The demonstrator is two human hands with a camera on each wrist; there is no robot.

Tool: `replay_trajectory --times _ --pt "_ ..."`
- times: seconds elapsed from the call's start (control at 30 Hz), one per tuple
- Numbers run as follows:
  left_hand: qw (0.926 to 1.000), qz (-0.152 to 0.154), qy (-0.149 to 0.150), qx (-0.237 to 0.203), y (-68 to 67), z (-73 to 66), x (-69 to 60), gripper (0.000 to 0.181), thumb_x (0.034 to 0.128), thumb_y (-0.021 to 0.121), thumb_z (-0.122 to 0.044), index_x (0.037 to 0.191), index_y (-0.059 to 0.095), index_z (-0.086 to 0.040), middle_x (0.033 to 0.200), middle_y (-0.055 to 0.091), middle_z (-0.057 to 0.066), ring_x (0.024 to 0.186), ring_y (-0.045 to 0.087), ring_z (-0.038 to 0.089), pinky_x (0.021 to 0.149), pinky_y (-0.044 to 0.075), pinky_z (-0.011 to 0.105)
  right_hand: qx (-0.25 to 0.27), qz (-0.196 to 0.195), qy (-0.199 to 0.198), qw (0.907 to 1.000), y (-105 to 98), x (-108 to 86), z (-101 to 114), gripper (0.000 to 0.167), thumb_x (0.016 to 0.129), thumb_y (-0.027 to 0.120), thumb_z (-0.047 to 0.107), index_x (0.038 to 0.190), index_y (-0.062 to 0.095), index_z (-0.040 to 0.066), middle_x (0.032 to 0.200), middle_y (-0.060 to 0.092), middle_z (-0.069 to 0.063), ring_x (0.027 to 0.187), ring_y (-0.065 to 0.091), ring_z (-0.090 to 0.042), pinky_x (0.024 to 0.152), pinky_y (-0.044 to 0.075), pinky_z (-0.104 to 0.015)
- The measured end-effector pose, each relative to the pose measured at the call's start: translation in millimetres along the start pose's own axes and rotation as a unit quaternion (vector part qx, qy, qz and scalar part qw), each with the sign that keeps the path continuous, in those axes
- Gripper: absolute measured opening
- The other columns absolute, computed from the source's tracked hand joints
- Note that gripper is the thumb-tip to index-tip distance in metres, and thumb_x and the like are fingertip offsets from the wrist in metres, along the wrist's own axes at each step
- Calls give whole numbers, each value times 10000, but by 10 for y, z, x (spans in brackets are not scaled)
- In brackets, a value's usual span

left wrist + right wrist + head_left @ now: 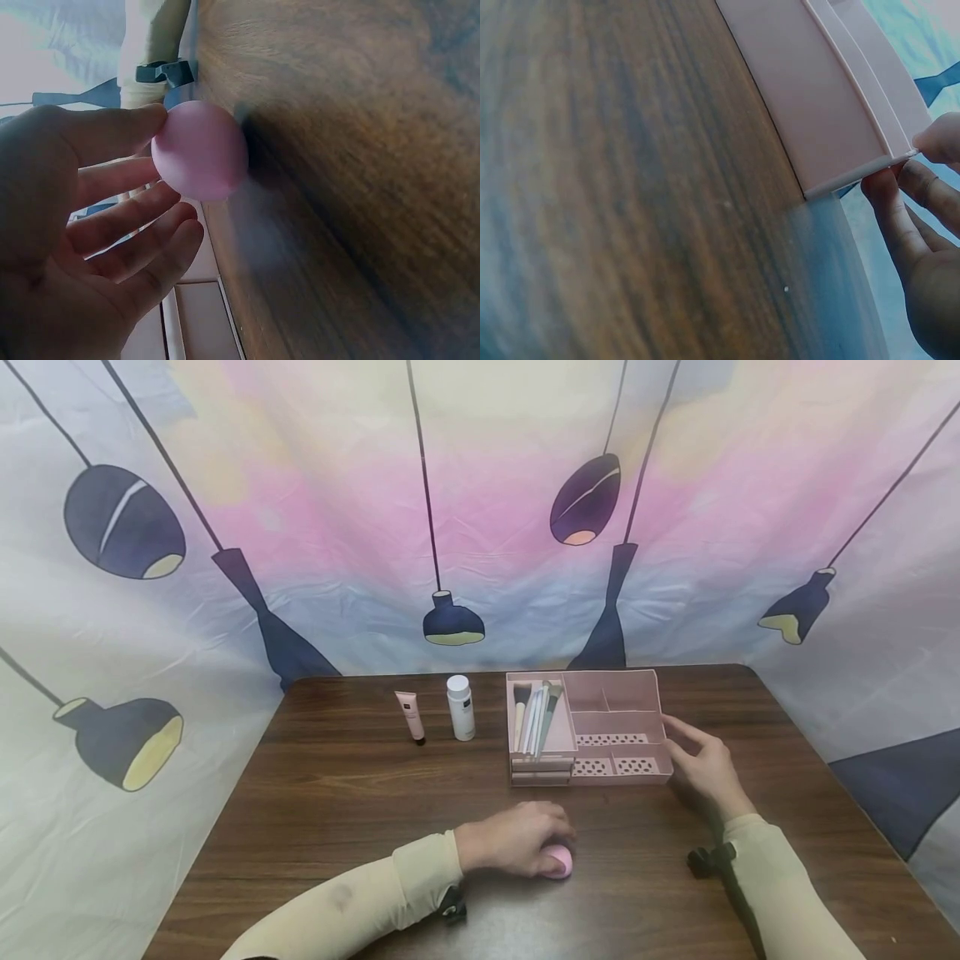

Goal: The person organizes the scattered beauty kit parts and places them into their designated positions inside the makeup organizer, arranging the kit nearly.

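A pink, rounded makeup sponge (199, 150) is on the wooden table, pinched between the thumb and fingers of my left hand (517, 839), in front of a pink desk organizer (630, 689). My right hand (705, 768) grips the organizer's right side edge; in the right wrist view the thumb (939, 139) lies on one side of that edge and fingers on the other. Several makeup brushes (534, 718) lie in the organizer's left section. Its right side has divided compartments with dotted cut-outs.
Left of the organizer stand a white bottle (461, 710) and a small pink tube (410, 718) with a dark cap. The brown wooden table (337, 827) reaches back to a printed cloth (360, 527) with painted lamps.
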State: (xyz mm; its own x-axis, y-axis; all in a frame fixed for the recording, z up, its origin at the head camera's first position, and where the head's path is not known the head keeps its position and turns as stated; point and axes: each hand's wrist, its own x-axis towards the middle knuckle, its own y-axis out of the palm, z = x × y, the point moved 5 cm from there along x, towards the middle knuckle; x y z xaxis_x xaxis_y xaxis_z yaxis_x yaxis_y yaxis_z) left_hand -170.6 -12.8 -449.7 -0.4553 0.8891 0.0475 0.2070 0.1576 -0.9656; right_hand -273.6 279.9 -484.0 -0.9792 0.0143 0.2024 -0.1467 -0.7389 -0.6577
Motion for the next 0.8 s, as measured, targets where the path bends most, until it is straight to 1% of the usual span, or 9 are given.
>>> replay_trajectory --times 0.13,0.17,0.3,0.47,0.53,0.57,0.67,0.73,0.8 --pt "9999 20 -16 -98 30 -10 -11 285 831 745 -346 1050 707 -169 1024 656 -78 922 586 -6 799 442 98 -12 26 27 10000 -1 -2 1 470 963 609 286 1413 528 177 1413 513 -216 715 480 -248 690 381 -327" --pt "9999 21 -10 -131 37 -14 -14 278 831 745 -347 1042 709 -168 1016 657 -78 913 586 -11 791 440 90 -21 23 25 10000 -2 -2 2 469 963 608 284 1412 528 173 1413 512 -218 755 490 -246 692 379 -325" --pt "9999 -47 56 -144 54 -32 -32 250 830 748 -350 1002 714 -172 978 661 -82 874 586 -25 766 437 69 -25 15 29 10000 -3 2 4 470 965 604 293 1413 528 174 1413 511 -221 774 496 -249 680 381 -318" --pt "9998 -76 99 -123 108 -59 -54 257 824 751 -357 1007 723 -180 952 664 -89 844 573 -41 724 412 42 -10 12 55 10000 -2 2 1 476 963 604 318 1413 528 183 1416 508 -221 741 493 -262 685 387 -342" --pt "9998 -85 103 -158 132 -69 -60 262 823 752 -352 1016 726 -176 947 665 -86 836 570 -45 709 406 30 35 35 88 9999 -1 0 -5 479 963 603 322 1416 525 185 1424 500 -219 850 542 -304 739 407 -391" --pt "9998 -100 108 -165 140 -73 -62 262 823 752 -351 1016 727 -176 944 665 -86 833 569 -46 706 406 28 59 46 95 9999 -1 -1 -7 480 964 601 322 1417 523 183 1428 496 -218 955 552 -330 787 413 -422" --pt "9997 -141 116 -189 160 -78 -68 261 825 751 -351 1019 725 -178 949 662 -88 838 568 -48 709 412 26 152 79 133 9998 2 -1 -14 481 965 600 315 1421 518 185 1439 487 -211 1098 516 -357 842 395 -460" --pt "9995 -158 128 -227 175 -78 -74 261 828 750 -349 1024 723 -179 962 661 -86 851 572 -45 715 414 24 151 77 133 9998 3 0 -16 477 966 600 311 1420 520 187 1436 491 -208 1119 507 -341 838 398 -435" --pt "9994 -169 147 -275 186 -79 -80 261 830 749 -345 1028 722 -177 974 661 -80 862 577 -40 717 412 20 147 64 124 9998 4 2 -16 474 965 602 307 1417 524 189 1431 497 -208 1050 491 -321 794 370 -388"
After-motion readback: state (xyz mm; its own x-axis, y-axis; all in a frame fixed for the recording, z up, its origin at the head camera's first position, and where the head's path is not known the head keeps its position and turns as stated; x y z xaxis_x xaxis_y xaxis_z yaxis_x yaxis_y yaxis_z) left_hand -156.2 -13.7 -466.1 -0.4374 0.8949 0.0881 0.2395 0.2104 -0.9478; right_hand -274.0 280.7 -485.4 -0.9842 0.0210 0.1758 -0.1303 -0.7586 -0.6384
